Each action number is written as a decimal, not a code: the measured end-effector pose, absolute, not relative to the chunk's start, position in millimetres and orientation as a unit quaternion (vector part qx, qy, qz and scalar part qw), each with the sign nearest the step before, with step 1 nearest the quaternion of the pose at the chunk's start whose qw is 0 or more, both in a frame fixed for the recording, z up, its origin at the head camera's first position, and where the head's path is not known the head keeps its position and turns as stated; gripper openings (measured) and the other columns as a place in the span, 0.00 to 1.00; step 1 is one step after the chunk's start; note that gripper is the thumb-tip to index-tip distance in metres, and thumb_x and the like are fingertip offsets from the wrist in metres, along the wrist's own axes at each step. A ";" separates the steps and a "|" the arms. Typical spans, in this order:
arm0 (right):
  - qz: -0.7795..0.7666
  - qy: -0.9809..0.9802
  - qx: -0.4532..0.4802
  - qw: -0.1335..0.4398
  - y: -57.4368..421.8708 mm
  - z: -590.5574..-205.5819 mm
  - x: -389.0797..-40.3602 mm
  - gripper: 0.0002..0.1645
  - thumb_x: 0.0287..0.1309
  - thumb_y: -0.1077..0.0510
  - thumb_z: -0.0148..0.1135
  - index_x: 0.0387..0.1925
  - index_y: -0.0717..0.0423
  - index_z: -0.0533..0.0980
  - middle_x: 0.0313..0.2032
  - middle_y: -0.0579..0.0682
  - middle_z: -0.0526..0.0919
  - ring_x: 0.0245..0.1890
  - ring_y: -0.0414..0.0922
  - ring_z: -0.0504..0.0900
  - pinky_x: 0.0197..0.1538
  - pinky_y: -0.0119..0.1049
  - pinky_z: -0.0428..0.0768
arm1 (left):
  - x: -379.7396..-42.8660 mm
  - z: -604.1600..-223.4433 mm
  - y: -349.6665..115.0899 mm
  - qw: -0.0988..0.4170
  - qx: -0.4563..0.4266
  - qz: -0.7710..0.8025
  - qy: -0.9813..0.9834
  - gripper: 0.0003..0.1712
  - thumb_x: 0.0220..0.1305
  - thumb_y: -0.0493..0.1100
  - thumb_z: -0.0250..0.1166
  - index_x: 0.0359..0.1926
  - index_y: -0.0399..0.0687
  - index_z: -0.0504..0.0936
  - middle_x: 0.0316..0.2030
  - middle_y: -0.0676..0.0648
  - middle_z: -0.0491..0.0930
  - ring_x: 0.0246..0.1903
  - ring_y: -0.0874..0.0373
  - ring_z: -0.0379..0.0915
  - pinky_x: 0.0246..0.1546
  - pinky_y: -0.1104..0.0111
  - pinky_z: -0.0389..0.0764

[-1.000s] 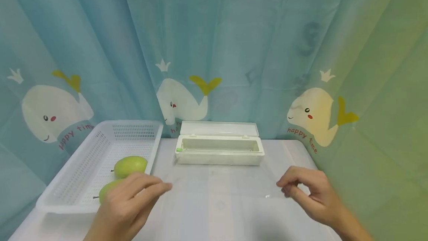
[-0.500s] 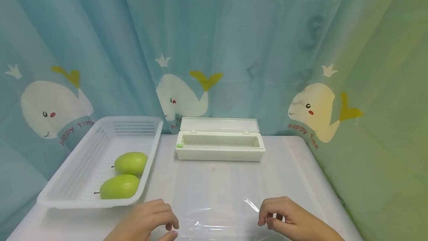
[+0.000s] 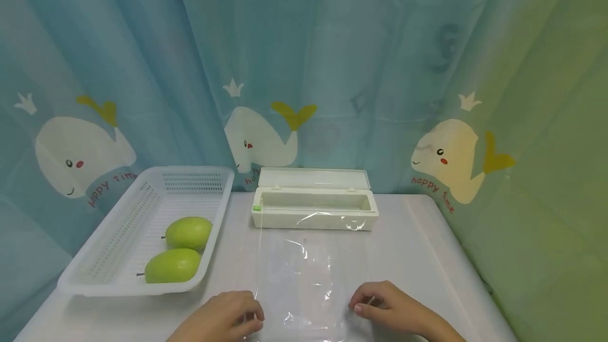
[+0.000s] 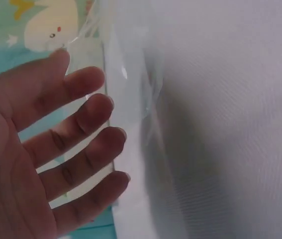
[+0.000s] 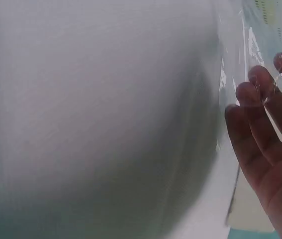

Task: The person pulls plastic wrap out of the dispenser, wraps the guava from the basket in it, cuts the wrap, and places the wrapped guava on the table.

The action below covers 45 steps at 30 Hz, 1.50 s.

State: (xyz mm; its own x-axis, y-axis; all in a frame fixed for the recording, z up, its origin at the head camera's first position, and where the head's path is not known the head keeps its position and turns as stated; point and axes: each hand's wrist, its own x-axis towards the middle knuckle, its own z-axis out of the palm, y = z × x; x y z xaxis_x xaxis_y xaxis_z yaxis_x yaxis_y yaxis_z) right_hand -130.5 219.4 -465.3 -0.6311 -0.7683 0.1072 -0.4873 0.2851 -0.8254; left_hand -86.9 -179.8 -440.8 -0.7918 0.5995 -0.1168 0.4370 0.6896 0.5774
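A sheet of clear cling film (image 3: 299, 278) stretches between my two hands and back to the white cling film dispenser box (image 3: 315, 219). The left hand (image 3: 223, 316) pinches the film's left edge near the thumb tip, its other fingers loosely bent in the left wrist view (image 4: 56, 129). At the opposite edge, my right hand (image 3: 391, 307) pinches the film between thumb and fingers; the right wrist view shows the film (image 5: 252, 45) gathered at those fingertips. The dispenser's lid (image 3: 313, 178) stands raised at the back, and a small green slider (image 3: 257, 208) sits at its left end.
To the left is a white perforated plastic basket (image 3: 78, 278) with two green oval fruits, one stemmed fruit (image 3: 189, 233) behind the other fruit (image 3: 172, 266). Whale-printed curtains (image 3: 342, 67) close off the back and sides of the white table (image 3: 408, 247).
Both hands have come down and nearer to me, and closer together. Film now shows stretched from the box front to the hands, with bright creases.
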 end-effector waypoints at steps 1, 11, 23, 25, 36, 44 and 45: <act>-0.445 0.791 -0.396 0.140 219.2 -466.1 -130.9 0.07 0.70 0.58 0.58 0.43 0.48 0.82 0.37 0.43 0.86 0.38 0.32 0.81 0.39 0.31 0.81 | -88.6 -442.7 -179.9 0.148 0.282 0.271 0.908 0.07 0.66 0.55 0.64 0.36 0.63 0.86 0.30 0.70 0.75 0.31 0.74 0.70 0.37 0.70 0.79; -0.511 0.800 -0.313 -0.046 214.3 -461.9 -136.1 0.05 0.62 0.67 0.63 0.35 0.55 0.82 0.31 0.49 0.85 0.29 0.37 0.79 0.32 0.32 0.78 | -104.6 -443.3 -176.4 0.045 0.291 0.252 0.922 0.06 0.66 0.52 0.65 0.37 0.59 0.85 0.29 0.68 0.73 0.30 0.73 0.68 0.31 0.72 0.73; -0.554 0.797 -0.178 0.162 220.6 -455.9 -182.2 0.20 0.70 0.57 0.57 0.53 0.70 0.76 0.44 0.65 0.83 0.39 0.40 0.82 0.37 0.35 0.82 | -156.2 -438.3 -162.9 0.029 0.268 0.290 0.918 0.10 0.69 0.49 0.63 0.44 0.52 0.85 0.34 0.60 0.80 0.32 0.67 0.73 0.33 0.70 0.76; -0.575 0.780 -0.152 0.192 218.4 -454.0 -196.3 0.25 0.70 0.57 0.56 0.60 0.72 0.71 0.49 0.67 0.82 0.44 0.46 0.83 0.43 0.37 0.84 | -170.8 -440.7 -156.1 0.043 0.255 0.320 0.912 0.12 0.70 0.48 0.62 0.47 0.48 0.85 0.36 0.56 0.82 0.33 0.64 0.74 0.34 0.69 0.77; -0.672 0.689 -0.032 0.269 205.0 -464.1 -241.2 0.33 0.71 0.60 0.54 0.70 0.71 0.59 0.52 0.57 0.84 0.45 0.42 0.86 0.44 0.34 0.84 | -211.0 -460.5 -139.2 0.036 0.119 0.389 0.913 0.18 0.70 0.43 0.61 0.56 0.40 0.81 0.43 0.46 0.84 0.40 0.54 0.80 0.46 0.57 0.80; -0.675 0.685 -0.014 0.275 210.1 -475.8 -246.5 0.29 0.75 0.57 0.48 0.68 0.71 0.60 0.44 0.49 0.85 0.42 0.41 0.86 0.35 0.27 0.79 | -217.5 -473.0 -146.9 0.018 0.080 0.409 0.909 0.14 0.69 0.42 0.62 0.52 0.41 0.83 0.46 0.45 0.84 0.43 0.52 0.80 0.48 0.55 0.80; -0.676 0.683 -0.010 0.276 210.8 -476.6 -247.1 0.29 0.75 0.56 0.48 0.68 0.71 0.61 0.44 0.49 0.85 0.41 0.40 0.86 0.35 0.26 0.78 | -218.3 -474.6 -148.3 0.014 0.074 0.416 0.906 0.13 0.69 0.42 0.62 0.51 0.42 0.84 0.46 0.45 0.85 0.43 0.52 0.80 0.48 0.55 0.80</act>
State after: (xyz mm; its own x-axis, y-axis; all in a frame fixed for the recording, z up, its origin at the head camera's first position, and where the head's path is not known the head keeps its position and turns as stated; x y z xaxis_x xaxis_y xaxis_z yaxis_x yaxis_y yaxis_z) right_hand -247.1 210.8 -476.6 -0.8476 -0.3863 -0.3637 0.3597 0.0854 -0.9291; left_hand -218.3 -148.3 -474.6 -0.9885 0.1469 0.0356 0.1228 0.6434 0.7556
